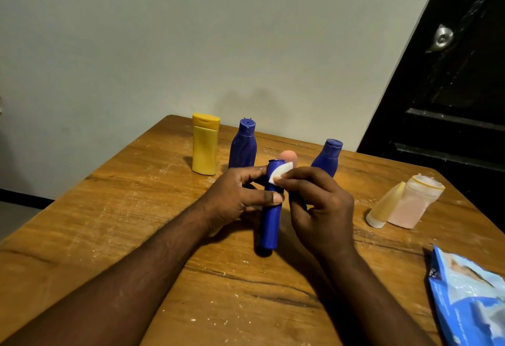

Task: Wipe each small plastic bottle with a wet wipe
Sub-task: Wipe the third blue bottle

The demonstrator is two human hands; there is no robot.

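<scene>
Seven bottles on wooden table (114, 209); which already wiped, cannot tell. Far row standing: yellow bottle (205, 147), two blue bottles (243, 146) (328, 157), pink one mostly hidden. Two pale bottles (404, 203) lying right. Wipe packet (470, 299) near right. Left hand (232, 201) closed around blue bottle (269, 225), centre, base on table. Right hand (317, 209) pinches small wet wipe (280, 172) against its top.

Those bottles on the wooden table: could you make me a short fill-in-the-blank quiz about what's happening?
1. The left hand holds a slim ____ bottle.
2. The right hand presses a white ____ against its top.
3. The bottle standing farthest left is ____.
4. The wipes packet lies at the table's ____ edge.

Missing words: blue; wipe; yellow; right
</scene>
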